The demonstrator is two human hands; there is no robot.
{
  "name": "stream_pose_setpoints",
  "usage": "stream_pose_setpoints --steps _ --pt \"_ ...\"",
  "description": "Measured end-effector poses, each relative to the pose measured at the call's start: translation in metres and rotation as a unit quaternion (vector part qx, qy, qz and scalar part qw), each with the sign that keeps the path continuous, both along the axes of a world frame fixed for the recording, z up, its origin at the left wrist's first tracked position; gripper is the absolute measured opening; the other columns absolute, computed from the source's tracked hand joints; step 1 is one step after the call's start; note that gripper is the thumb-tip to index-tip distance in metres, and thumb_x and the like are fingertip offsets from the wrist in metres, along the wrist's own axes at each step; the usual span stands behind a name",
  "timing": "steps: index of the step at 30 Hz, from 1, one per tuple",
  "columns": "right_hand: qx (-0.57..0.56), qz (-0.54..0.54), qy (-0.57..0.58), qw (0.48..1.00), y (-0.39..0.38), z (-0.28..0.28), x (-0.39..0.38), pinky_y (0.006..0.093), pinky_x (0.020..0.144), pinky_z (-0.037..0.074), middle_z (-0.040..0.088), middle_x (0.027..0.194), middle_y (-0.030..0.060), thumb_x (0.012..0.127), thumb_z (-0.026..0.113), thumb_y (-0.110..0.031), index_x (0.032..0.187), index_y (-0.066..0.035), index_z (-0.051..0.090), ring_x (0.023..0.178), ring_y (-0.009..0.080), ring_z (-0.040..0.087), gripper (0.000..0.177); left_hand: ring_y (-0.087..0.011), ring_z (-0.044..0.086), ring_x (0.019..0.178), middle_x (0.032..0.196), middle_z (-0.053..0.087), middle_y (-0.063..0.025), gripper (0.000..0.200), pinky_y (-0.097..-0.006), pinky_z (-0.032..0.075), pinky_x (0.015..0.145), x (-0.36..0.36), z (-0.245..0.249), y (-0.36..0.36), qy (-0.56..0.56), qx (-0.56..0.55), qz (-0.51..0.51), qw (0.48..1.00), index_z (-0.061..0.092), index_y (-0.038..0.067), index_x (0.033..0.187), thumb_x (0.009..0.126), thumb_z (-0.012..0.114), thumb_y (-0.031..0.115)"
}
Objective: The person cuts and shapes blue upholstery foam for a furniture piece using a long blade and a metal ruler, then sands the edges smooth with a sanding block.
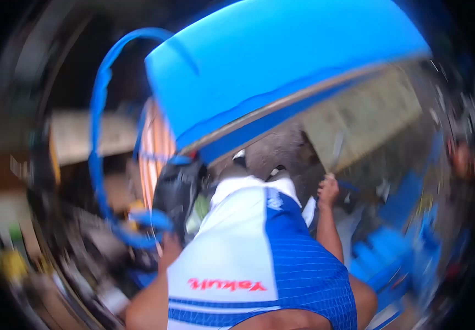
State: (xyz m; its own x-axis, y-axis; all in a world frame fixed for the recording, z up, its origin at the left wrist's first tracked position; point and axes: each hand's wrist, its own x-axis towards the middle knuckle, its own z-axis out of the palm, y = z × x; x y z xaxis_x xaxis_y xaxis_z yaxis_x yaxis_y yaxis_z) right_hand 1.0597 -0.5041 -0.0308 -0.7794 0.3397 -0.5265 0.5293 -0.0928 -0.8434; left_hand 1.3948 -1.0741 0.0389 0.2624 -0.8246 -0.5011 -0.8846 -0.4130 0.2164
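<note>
My right hand (328, 190) is closed around the handle of a knife (338, 144), its narrow blade pointing up and away from me. Blurred at the lower left, my left hand (169, 245) appears to grip a long blue strip (95, 137). The strip curves in a wide loop beside a large padded blue panel (281, 52). That panel stands tilted in front of me, its cut-looking lower edge facing my legs. My left fingers are smeared by motion.
Behind the panel's right side lies a flat greyish-tan board (366, 118). Blue pieces (383, 256) are piled at lower right. A black bag-like object (177, 187) and an orange striped item (155, 148) are left of my legs. Blurred clutter surrounds me.
</note>
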Motion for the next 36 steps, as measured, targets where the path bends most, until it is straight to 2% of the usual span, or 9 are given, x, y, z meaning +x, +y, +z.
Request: stream_pose_setpoints --steps 5,8,14,18,22,24,28,30,36 --pt "0.048 0.151 0.038 0.987 -0.015 0.054 -0.043 0.0224 0.046 0.043 0.059 0.081 -0.0002 0.104 0.053 -0.037 0.107 -0.010 0.059 0.062 0.0078 0.055 0.028 -0.0268 0.063 0.051 0.068 0.066 -0.0179 0.015 -0.0395 0.048 0.045 -0.002 -0.005 0.013 0.058 0.030 0.114 0.991 0.066 -0.002 0.081 0.085 0.058 0.010" --pt "0.124 0.291 0.070 0.946 -0.036 0.090 -0.092 0.0246 0.056 0.052 0.065 0.094 0.0029 0.104 0.056 -0.032 0.116 -0.007 0.061 0.078 0.0099 0.063 0.028 -0.0273 0.069 0.057 0.077 0.072 -0.0154 0.017 -0.0399 0.055 0.050 0.017 -0.022 -0.004 0.034 -0.035 -0.038 0.998 0.073 0.000 0.090 0.082 0.064 0.012" --pt "0.093 0.380 0.099 0.915 -0.099 0.132 -0.146 0.0309 0.074 0.060 0.064 0.120 0.0079 0.100 0.061 -0.020 0.135 -0.005 0.058 0.104 0.0173 0.065 0.037 -0.0248 0.073 0.073 0.089 0.076 -0.0137 0.027 -0.0414 0.059 0.066 0.039 -0.018 -0.022 -0.037 0.274 -0.332 0.902 0.077 0.007 0.105 0.080 0.078 0.019" --pt "0.067 0.453 0.065 0.887 -0.131 0.125 -0.142 0.0340 0.077 0.061 0.065 0.117 0.0089 0.100 0.061 -0.016 0.137 -0.003 0.056 0.105 0.0188 0.067 0.039 -0.0271 0.066 0.102 0.108 0.069 -0.0182 0.030 -0.0426 0.054 0.084 0.045 0.020 -0.118 0.145 0.076 0.105 0.981 0.068 0.002 0.104 0.088 0.065 0.028" --pt "0.009 0.405 -0.013 0.914 -0.185 0.135 -0.121 0.0347 0.075 0.062 0.065 0.118 0.0086 0.100 0.062 -0.019 0.135 -0.004 0.056 0.101 0.0185 0.068 0.038 -0.0465 0.058 0.120 0.130 0.058 -0.0337 0.078 -0.0535 0.051 0.096 0.032 0.130 -0.241 0.177 -0.396 0.413 0.801 0.051 -0.013 0.129 0.092 0.061 0.055" --pt "-0.014 0.339 0.001 0.941 -0.209 0.140 -0.107 0.0334 0.071 0.064 0.066 0.111 0.0085 0.101 0.062 -0.017 0.134 -0.004 0.057 0.099 0.0172 0.069 0.036 -0.0499 0.061 0.112 0.123 0.059 -0.0383 0.079 -0.0537 0.050 0.094 0.134 0.026 -0.388 -0.058 -0.517 0.231 0.822 0.052 -0.016 0.125 0.094 0.058 0.057" --pt "-0.012 0.254 -0.004 0.967 -0.219 0.146 -0.082 0.0317 0.071 0.062 0.066 0.112 0.0075 0.101 0.061 -0.019 0.131 -0.004 0.058 0.095 0.0157 0.069 0.033 -0.0511 0.054 0.121 0.133 0.054 -0.0349 0.062 -0.0540 0.045 0.101 -0.082 0.032 -0.344 0.082 -0.487 0.067 0.867 0.054 -0.011 0.126 0.098 0.056 0.045" --pt "-0.017 0.212 0.010 0.977 -0.209 0.139 -0.064 0.0295 0.070 0.060 0.068 0.108 0.0063 0.102 0.061 -0.020 0.130 -0.004 0.059 0.092 0.0140 0.068 0.032 -0.0507 0.050 0.127 0.140 0.048 -0.0363 0.062 -0.0559 0.042 0.105 -0.159 -0.036 -0.325 0.082 -0.492 -0.204 0.842 0.053 -0.009 0.129 0.097 0.058 0.043" --pt "0.015 0.061 0.019 0.998 -0.133 0.121 0.017 0.0274 0.065 0.055 0.068 0.098 0.0051 0.102 0.058 -0.018 0.120 -0.004 0.058 0.080 0.0111 0.065 0.023 -0.0392 0.018 0.153 0.165 0.023 -0.0205 0.074 -0.0537 0.015 0.123 -0.422 0.025 -0.006 0.230 -0.310 -0.685 0.618 0.035 0.002 0.153 0.098 0.057 0.047"
